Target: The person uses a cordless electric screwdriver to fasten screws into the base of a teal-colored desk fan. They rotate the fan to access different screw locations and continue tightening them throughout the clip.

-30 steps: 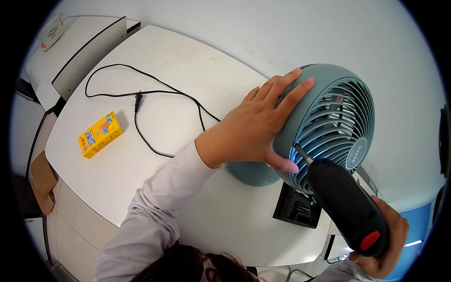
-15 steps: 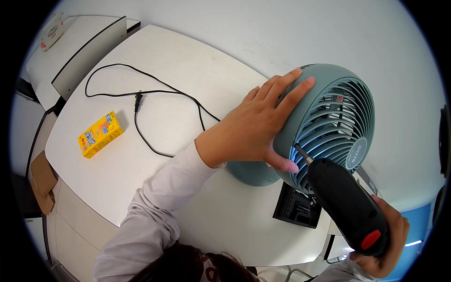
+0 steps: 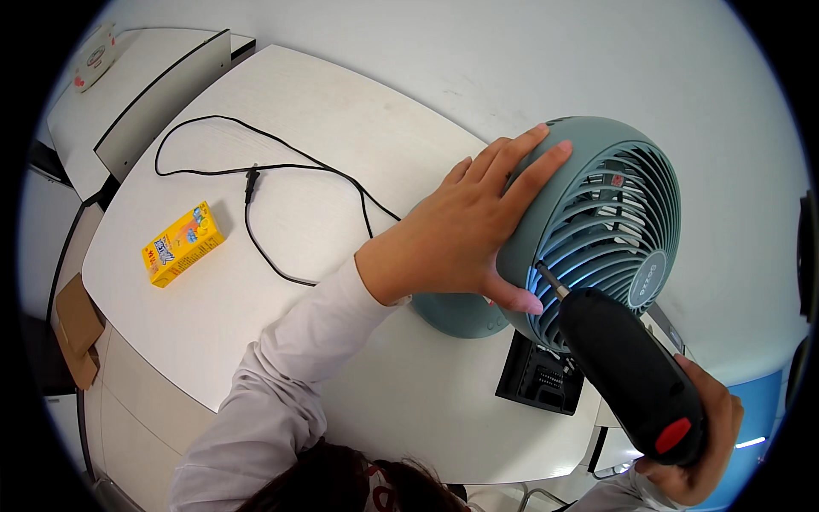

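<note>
A grey-green desk fan (image 3: 589,136) stands on the table, its round grille facing right. My left hand (image 3: 461,226) lies spread over the fan's housing, fingers along the top and thumb by the grille's edge, bracing it. In my right hand (image 3: 704,435) is a black electric screwdriver (image 3: 631,375) with a red button, its fingers wrapped round the rear end. The metal bit meets the rim of the grille near my left thumb, where a bluish light falls on the slats. Whether a screw sits under the tip is too small to tell.
Below the fan lies a black bit case (image 3: 539,375). A black power cord (image 3: 247,205) with its plug loops across the white table (image 3: 341,102). To the left rests a yellow drink carton (image 3: 182,244). A pale wall (image 3: 546,51) rises behind, and brown cardboard (image 3: 78,328) is beside the table.
</note>
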Motion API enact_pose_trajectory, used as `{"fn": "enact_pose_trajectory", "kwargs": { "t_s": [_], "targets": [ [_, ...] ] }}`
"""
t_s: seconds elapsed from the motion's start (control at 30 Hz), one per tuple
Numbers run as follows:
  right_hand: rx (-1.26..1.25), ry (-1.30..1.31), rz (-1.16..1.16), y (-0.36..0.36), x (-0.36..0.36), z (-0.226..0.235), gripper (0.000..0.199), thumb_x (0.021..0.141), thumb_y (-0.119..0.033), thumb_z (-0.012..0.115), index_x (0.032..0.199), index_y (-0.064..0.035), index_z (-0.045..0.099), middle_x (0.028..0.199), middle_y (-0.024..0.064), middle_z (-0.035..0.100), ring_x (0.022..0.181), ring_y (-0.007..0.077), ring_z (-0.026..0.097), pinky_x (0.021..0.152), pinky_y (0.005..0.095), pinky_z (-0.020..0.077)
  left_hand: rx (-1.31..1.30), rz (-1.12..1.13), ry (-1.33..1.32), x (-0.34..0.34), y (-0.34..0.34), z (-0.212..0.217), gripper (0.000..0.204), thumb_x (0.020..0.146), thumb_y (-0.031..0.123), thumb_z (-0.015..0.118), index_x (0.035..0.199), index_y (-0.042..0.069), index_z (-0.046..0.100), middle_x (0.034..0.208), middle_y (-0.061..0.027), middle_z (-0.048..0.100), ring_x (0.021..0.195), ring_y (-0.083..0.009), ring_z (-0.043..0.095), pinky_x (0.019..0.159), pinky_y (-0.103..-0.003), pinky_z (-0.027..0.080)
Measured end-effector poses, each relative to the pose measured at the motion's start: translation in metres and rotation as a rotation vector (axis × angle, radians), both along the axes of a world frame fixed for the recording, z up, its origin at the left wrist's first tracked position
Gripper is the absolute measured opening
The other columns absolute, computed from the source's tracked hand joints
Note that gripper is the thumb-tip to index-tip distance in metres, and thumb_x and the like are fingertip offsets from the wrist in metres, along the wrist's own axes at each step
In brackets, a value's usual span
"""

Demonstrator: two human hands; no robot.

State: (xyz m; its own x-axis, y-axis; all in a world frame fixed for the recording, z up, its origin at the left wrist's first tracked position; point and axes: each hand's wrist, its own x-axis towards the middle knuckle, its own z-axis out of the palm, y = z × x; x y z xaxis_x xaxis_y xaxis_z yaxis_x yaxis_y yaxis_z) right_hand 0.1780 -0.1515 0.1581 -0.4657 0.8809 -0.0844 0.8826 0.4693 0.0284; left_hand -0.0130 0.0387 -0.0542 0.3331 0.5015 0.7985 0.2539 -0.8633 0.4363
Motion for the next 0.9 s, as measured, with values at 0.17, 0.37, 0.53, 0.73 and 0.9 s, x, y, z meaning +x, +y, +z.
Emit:
{"fn": "enact_pose_trajectory", "kwargs": {
  "t_s": [0.17, 0.37, 0.53, 0.73, 0.9],
  "targets": [
    [-0.008, 0.006, 0.034, 0.0013, 0.0024, 0.0002, 0.083, 0.08, -0.05, 0.077, 0.135, 0.0043, 0.048, 0.115, 0.0261, 0.066, 0.098, 0.036, 0.071, 0.083, 0.0375, 0.0554, -0.001, -0.002, -0.003, -0.0006, 0.0004, -0.0001, 0.139, 0.046, 0.058, 0.088, 0.155, 0.008, 0.017, 0.155, -0.0221, 0.022, 0.136, -0.0458, 0.035, 0.112, -0.05, 0.034],
    [0.012, -0.006, 0.024, 0.0004, 0.0023, -0.0015, 0.082, 0.08, -0.05, 0.076, 0.134, 0.0043, 0.048, 0.114, 0.0262, 0.067, 0.096, 0.0352, 0.071, 0.081, 0.0369, 0.0559, -0.001, 0.006, 0.005, -0.0007, 0.0, 0.0, 0.139, 0.046, 0.058, 0.087, 0.155, 0.008, 0.017, 0.155, -0.0222, 0.022, 0.136, -0.0459, 0.035, 0.112, -0.05, 0.034],
    [0.008, 0.003, 0.015, -0.0003, 0.0014, -0.0013, 0.082, 0.079, -0.049, 0.077, 0.134, 0.0046, 0.048, 0.114, 0.0264, 0.067, 0.096, 0.0357, 0.071, 0.081, 0.037, 0.0556, -0.001, 0.005, 0.007, -0.0009, 0.0, 0.0, 0.139, 0.046, 0.058, 0.088, 0.155, 0.008, 0.016, 0.155, -0.0222, 0.022, 0.136, -0.0457, 0.034, 0.112, -0.049, 0.034],
    [0.008, -0.018, 0.003, -0.0014, 0.0003, 0.0005, 0.081, 0.079, -0.048, 0.078, 0.134, 0.0047, 0.048, 0.115, 0.0266, 0.066, 0.097, 0.036, 0.071, 0.082, 0.0373, 0.0553, -0.001, 0.001, 0.003, -0.0009, 0.0002, 0.0, 0.139, 0.046, 0.057, 0.088, 0.155, 0.008, 0.016, 0.155, -0.022, 0.022, 0.136, -0.0457, 0.034, 0.112, -0.049, 0.033],
    [-0.002, 0.002, 0.02, 0.0003, 0.0029, -0.001, 0.083, 0.079, -0.048, 0.078, 0.135, 0.0051, 0.047, 0.116, 0.0265, 0.066, 0.099, 0.0358, 0.071, 0.084, 0.0376, 0.0552, 0.003, 0.006, 0.004, -0.0006, -0.0001, -0.0003, 0.139, 0.047, 0.056, 0.088, 0.155, 0.009, 0.017, 0.155, -0.0221, 0.022, 0.136, -0.046, 0.034, 0.112, -0.05, 0.034]
  ]
}}
